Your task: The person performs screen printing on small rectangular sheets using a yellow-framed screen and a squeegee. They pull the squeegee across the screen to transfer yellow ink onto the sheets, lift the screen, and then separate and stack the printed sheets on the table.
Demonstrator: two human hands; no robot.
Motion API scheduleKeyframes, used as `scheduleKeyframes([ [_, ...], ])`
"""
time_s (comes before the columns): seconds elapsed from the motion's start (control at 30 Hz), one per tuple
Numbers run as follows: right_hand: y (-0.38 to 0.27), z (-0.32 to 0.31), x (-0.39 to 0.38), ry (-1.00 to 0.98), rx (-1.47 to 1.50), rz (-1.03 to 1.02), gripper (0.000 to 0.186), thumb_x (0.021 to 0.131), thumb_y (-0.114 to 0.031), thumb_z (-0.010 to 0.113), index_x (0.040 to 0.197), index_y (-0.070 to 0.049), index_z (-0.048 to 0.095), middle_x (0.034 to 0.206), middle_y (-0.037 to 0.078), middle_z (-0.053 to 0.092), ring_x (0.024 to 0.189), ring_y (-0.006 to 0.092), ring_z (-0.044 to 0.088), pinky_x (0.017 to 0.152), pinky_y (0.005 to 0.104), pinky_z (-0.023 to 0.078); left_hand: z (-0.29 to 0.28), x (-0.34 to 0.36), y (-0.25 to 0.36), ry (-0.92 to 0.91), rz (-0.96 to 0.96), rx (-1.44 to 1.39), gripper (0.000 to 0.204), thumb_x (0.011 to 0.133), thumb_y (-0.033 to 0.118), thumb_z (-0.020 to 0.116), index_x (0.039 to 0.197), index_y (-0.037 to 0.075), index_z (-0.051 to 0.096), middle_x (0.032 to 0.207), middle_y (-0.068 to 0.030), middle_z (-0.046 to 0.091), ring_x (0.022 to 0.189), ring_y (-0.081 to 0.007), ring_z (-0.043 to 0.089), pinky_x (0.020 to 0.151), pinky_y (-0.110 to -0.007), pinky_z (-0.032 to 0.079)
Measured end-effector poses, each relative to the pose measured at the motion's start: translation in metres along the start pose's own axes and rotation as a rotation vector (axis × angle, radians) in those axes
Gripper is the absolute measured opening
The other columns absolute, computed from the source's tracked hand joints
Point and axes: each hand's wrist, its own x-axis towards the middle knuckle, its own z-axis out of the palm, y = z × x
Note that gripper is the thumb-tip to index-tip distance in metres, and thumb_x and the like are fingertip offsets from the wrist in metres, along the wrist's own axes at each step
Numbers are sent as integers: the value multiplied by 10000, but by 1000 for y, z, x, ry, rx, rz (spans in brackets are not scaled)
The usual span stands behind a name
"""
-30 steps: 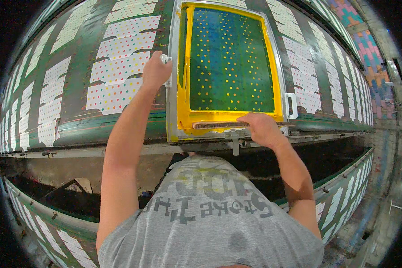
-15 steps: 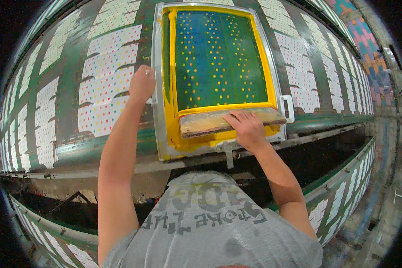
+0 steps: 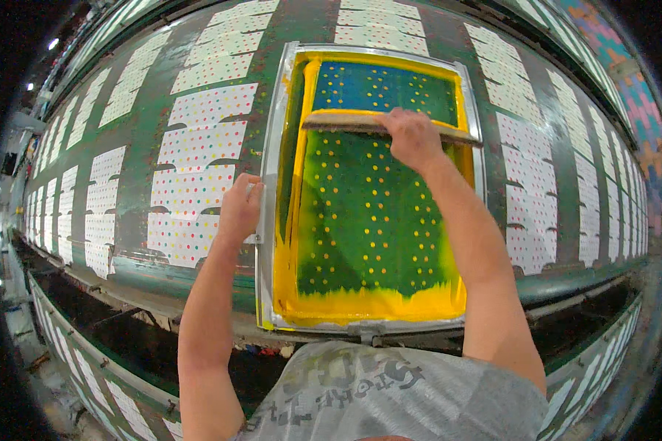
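Note:
A screen-printing frame (image 3: 270, 198) with a pale metal rim lies flat on the long green table. My left hand (image 3: 240, 209) is closed at its left side; the part under the fingers is mostly hidden. My right hand (image 3: 413, 137) grips a wooden squeegee (image 3: 338, 122) from above, thumb and fingers over its top edge. The squeegee lies crosswise on the dotted mesh (image 3: 353, 220), in its far part. Yellow ink (image 3: 368, 305) pools along the near end and lines the sides. Behind the squeegee the mesh shows blue-green, in front of it green.
White sheets with coloured dots (image 3: 202, 173) lie on the table left of the frame, and more dotted sheets (image 3: 526, 191) lie to the right. The table's near edge (image 3: 151, 283) runs before me, with a dark gap beyond it and another table (image 3: 110, 382) nearer.
My right hand has pushed the squeegee from the near end of the mesh to its far part. The whole view has shifted, so the frame appears lower. My left hand stays at the frame's left side.

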Motion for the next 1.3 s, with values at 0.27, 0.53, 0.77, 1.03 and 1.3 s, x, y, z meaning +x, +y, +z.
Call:
scheduleKeyframes([
  [0.27, 76, 27, 119, -42, -2, 27, 509, 936, -93, 636, 1415, -211, 758, 1294, 183, 790, 1209, 385, 766, 1049, 534, 605, -5, -3, 11, -36, -98, -60, 221, 1097, 191, 671, 1252, 41, 719, 1069, -241, 807, 1007, -385, 792, 884, -480, 595],
  [0.53, 116, 24, 174, -163, -62, 131, 537, 969, -175, 621, 1492, -223, 727, 1433, 164, 761, 1336, 364, 720, 1140, 527, 573, 0, -3, 3, 20, -50, -89, 208, 1083, 172, 692, 1239, 35, 718, 1022, -238, 801, 938, -349, 803, 837, -443, 603],
  [0.77, 133, 8, 185, -314, 74, 11, 472, 930, -197, 662, 1389, -137, 754, 1365, 213, 767, 1297, 409, 718, 1132, 541, 566, 0, -2, 5, 44, 19, -55, 203, 1087, 182, 701, 1238, 47, 692, 1054, -262, 796, 949, -499, 761, 821, -530, 580],
  [1.03, 87, -6, 122, -369, -13, -17, 469, 911, -183, 663, 1371, -162, 752, 1357, 180, 776, 1283, 394, 725, 1095, 561, 584, 1, 1, -3, 15, 10, -29, 252, 1098, 237, 674, 1246, 43, 736, 1143, -262, 801, 1124, -469, 747, 989, -521, 563],
  [1.3, -11, -49, -11, -421, 41, 27, 452, 923, -198, 685, 1368, -212, 761, 1309, 146, 792, 1207, 397, 754, 1047, 560, 619, 7, 7, -16, 46, 109, 6, 253, 1102, 273, 669, 1218, 56, 727, 1101, -282, 793, 1087, -484, 753, 937, -541, 576],
])
